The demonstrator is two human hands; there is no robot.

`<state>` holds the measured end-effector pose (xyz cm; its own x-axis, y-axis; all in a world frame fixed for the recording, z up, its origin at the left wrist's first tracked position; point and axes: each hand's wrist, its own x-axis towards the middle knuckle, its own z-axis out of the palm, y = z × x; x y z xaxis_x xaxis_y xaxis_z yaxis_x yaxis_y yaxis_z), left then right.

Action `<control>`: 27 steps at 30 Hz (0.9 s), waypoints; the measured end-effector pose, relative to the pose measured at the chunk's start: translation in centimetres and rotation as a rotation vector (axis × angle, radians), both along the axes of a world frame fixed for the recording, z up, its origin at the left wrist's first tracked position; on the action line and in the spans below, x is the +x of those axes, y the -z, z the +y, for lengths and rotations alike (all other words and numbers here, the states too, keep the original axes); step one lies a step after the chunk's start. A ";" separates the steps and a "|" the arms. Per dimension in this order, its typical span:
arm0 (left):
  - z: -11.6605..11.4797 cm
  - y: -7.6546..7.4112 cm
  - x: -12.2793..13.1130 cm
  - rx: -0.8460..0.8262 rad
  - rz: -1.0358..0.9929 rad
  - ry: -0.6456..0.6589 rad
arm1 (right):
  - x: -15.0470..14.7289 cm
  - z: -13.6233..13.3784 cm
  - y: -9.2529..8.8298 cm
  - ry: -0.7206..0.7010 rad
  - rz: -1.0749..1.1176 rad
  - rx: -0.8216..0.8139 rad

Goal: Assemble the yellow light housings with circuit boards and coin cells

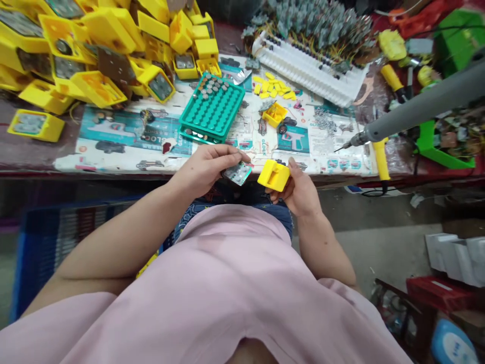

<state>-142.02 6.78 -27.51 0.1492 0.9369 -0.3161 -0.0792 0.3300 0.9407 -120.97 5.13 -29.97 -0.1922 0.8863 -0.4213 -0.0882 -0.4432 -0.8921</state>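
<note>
My left hand [210, 167] pinches a small circuit board [238, 173] by its upper edge, in front of the table edge. Just to the right, my right hand [301, 189] grips a yellow plastic housing [273, 175], thumb at its side and fingers beneath. Board and housing are held close together but apart. Beyond them on the printed sheet lies another yellow housing [275, 114], with a small grey part beside it. Up and left of my hands sits a green tray [214, 108] with round wells, some holding coin-like discs [210, 87].
Yellow housings [109, 30] pile up at the back left. A white foam rack [306, 65] holds many wired boards. Small yellow pieces [273, 86] lie before it. From the right, an electric screwdriver [413, 106] hangs over the table. A green bin [443, 146] stands beyond.
</note>
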 end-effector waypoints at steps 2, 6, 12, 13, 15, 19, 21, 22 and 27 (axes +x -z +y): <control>-0.3 -0.6 0.1 -0.046 -0.062 0.009 | -0.2 -0.1 -0.3 -0.013 -0.010 -0.026; -1.1 -1.0 -0.3 -0.057 -0.085 -0.013 | -0.5 -0.5 -0.6 -0.022 -0.047 0.047; -1.9 -0.1 -0.8 -0.047 -0.095 -0.002 | -0.8 -1.0 -0.8 -0.037 -0.097 0.076; -1.9 0.1 -0.7 -0.035 -0.099 0.003 | -0.8 -1.1 -0.8 -0.028 -0.096 0.072; -1.8 0.5 -0.7 -0.021 -0.107 0.016 | -0.6 -1.0 -0.9 -0.014 -0.095 0.061; -1.3 1.1 -0.4 -0.019 -0.111 0.030 | -0.1 -0.5 -0.8 -0.008 -0.094 0.038; -1.1 1.2 -0.3 -0.038 -0.115 0.028 | 0.0 -0.2 -0.6 -0.009 -0.091 0.026; -0.9 1.2 -0.2 -0.056 -0.119 0.027 | 0.0 0.0 -0.5 -0.011 -0.090 0.018; -0.5 1.0 -0.2 -0.080 -0.114 0.013 | 0.2 0.5 0.0 -0.006 -0.070 0.069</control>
